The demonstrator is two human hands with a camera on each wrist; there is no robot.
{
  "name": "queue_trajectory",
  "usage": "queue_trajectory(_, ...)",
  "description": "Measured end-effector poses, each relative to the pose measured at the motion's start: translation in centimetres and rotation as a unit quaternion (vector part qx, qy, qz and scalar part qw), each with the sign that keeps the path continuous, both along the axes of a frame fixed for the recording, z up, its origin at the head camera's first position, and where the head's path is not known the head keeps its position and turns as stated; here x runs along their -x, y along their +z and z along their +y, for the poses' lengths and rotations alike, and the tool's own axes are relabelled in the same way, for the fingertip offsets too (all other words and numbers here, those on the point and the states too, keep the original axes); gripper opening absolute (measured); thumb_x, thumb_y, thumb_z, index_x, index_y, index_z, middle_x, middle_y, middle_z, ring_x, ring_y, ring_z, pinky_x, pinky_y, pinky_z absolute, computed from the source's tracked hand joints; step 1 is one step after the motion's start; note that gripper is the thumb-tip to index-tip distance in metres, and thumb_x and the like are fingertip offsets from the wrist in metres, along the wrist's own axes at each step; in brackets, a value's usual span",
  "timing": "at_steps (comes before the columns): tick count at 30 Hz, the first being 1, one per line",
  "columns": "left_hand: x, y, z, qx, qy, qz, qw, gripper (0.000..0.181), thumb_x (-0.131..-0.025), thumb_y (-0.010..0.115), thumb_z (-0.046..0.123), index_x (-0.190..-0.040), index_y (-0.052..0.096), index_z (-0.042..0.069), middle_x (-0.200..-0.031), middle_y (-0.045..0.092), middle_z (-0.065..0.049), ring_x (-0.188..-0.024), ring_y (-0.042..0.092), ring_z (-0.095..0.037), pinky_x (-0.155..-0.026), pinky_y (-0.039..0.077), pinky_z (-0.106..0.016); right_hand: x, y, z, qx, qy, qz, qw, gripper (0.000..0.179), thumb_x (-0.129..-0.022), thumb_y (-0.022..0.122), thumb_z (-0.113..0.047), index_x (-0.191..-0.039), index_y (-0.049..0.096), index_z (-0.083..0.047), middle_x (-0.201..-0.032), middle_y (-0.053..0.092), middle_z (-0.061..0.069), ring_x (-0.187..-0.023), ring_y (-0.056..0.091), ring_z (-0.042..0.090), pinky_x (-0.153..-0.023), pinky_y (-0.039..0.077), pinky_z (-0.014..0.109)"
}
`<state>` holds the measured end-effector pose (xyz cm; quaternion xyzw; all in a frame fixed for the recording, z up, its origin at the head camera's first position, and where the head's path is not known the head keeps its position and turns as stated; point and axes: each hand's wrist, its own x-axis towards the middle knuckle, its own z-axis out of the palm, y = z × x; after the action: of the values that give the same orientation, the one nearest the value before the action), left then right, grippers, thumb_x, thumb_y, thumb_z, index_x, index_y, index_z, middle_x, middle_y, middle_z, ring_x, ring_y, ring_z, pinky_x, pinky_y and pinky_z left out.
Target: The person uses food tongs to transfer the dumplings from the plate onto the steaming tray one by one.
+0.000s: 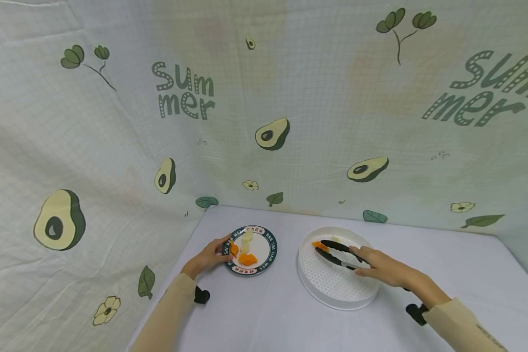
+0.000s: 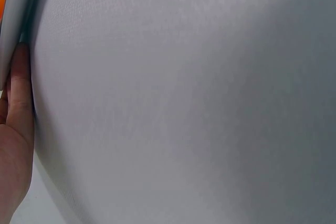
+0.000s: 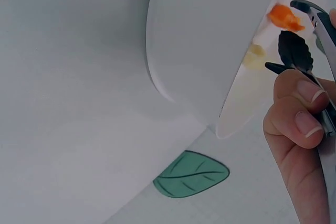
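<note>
My left hand [image 1: 209,256] grips the left rim of a small round plate [image 1: 270,243] with a dark patterned border, thumb on top. In the left wrist view, fingers [image 2: 20,85] lie against the plate's outer side. Two orange pieces [image 1: 248,259] and pale yellow pieces [image 1: 247,235] sit on it. My right hand [image 1: 384,268] holds black-tipped metal tongs [image 1: 341,247] over a round white tray [image 1: 334,293] with a dimpled base. The tongs' tips are spread beside an orange piece [image 3: 285,17]; whether they touch it I cannot tell. A pale piece [image 3: 254,56] lies near it.
Both dishes stand on a white-covered table [image 1: 286,313], with the plate left of the tray. A cloth backdrop [image 1: 317,98] printed with avocados and leaves rises behind the table and along its left side.
</note>
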<state>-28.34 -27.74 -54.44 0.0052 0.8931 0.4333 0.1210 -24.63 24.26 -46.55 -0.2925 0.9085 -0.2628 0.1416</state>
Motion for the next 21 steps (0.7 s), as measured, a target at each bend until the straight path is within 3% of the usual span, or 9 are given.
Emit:
queue_trajectory(8, -0.1, 0.0, -0.1, -0.003, 0.0, 0.001, 1.0, 0.081, -0.087, 0.078, 0.023, -0.156, 0.035, 0.019, -0.153, 0.036, -0.024, -0.132, 0.041, -0.042, -0.111, 0.032, -0.058, 0.0, 0.8, 0.0, 0.012, -0.006, 0.021, 0.9997, 0.073, -0.096, 0.066, -0.037, -0.147, 0.039, 0.009, -0.106, 0.056, 0.01, -0.093, 0.052, 0.024, -0.081, 0.049, 0.045)
queue_trajectory(12, -0.1, 0.0, -0.2, -0.003, -0.001, 0.001, 1.0, 0.081, -0.087, 0.078, 0.023, -0.156, 0.035, 0.018, -0.152, 0.037, -0.024, -0.13, 0.042, -0.041, -0.11, 0.032, -0.058, 0.0, 1.2, -0.1, 0.032, -0.003, 0.038, 0.9988, 0.073, -0.098, 0.063, -0.039, -0.147, 0.038, 0.009, -0.127, 0.055, 0.026, -0.114, 0.055, 0.039, -0.095, 0.045, 0.061)
queue_trajectory(21, -0.1, -0.1, -0.1, -0.001, 0.004, 0.005, 1.0, 0.082, -0.086, 0.08, 0.023, -0.155, 0.038, 0.019, -0.148, 0.041, -0.023, -0.123, 0.044, -0.037, -0.109, 0.033, -0.059, 0.1, 1.9, -1.9, 0.069, 0.011, 0.02, 0.9974, 0.069, -0.099, 0.062, -0.031, -0.15, 0.036, 0.007, -0.145, 0.04, 0.036, -0.134, 0.033, 0.056, -0.102, 0.03, 0.072)
